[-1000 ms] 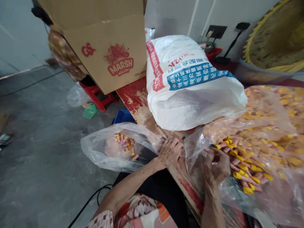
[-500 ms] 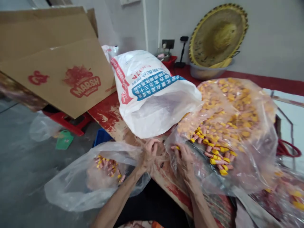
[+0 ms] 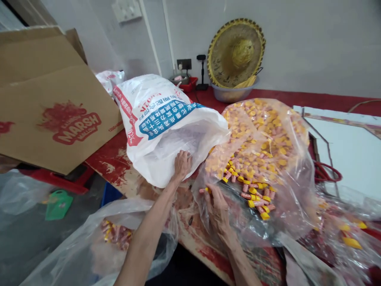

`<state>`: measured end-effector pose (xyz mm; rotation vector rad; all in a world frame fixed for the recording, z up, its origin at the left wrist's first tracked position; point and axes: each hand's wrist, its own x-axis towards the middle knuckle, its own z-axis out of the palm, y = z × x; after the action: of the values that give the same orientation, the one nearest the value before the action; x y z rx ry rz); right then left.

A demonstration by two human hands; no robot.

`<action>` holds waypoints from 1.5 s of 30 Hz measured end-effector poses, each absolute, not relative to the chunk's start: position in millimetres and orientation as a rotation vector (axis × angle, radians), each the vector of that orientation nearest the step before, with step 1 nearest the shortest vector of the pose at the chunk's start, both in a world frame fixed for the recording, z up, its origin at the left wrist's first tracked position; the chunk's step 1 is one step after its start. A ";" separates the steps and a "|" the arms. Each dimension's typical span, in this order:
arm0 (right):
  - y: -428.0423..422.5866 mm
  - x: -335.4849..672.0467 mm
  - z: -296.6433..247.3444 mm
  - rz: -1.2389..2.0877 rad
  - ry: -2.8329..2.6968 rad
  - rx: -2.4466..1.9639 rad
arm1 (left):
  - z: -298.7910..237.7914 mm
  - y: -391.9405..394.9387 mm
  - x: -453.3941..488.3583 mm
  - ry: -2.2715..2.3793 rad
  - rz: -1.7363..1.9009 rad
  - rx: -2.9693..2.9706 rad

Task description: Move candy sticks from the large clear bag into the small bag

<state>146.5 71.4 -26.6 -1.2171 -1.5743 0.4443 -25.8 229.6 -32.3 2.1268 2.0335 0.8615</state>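
My left hand reaches into the mouth of a white woven sack with red and blue print. Its fingers are stretched forward, slightly bent, and I see nothing held in them. My right hand pinches a small pink-patterned tube with a yellow cap at the edge of a large clear plastic bag. Many similar yellow-capped tubes fill that bag and lie in its opening. Below my left forearm hangs another clear bag, with a smaller heap of tubes inside.
A cardboard box stands at left. The worn red table runs beneath the sack. At the back are a straw hat in a basin and a small black stand. More plastic wrap lies at lower right.
My left hand has moved from the near bag's edge up into the white sack's mouth. The right hand stays by the large bag with a tube. The view has shifted right.
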 end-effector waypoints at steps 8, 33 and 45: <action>70.4 140.9 -19.9 0.646 -1.571 -1.309 | -19.6 144.4 -71.0 1.695 1.154 1.952; 73.6 153.0 10.4 1.702 -0.944 -0.927 | 17.9 27.4 21.4 1.179 0.944 1.659; 96.3 183.1 -25.1 0.171 -1.631 -1.727 | 25.7 32.6 -6.4 1.315 0.954 1.367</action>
<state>183.1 96.3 -25.1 -1.7272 -1.6308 0.1714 -6.4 32.6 25.7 1.3672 1.3151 0.9537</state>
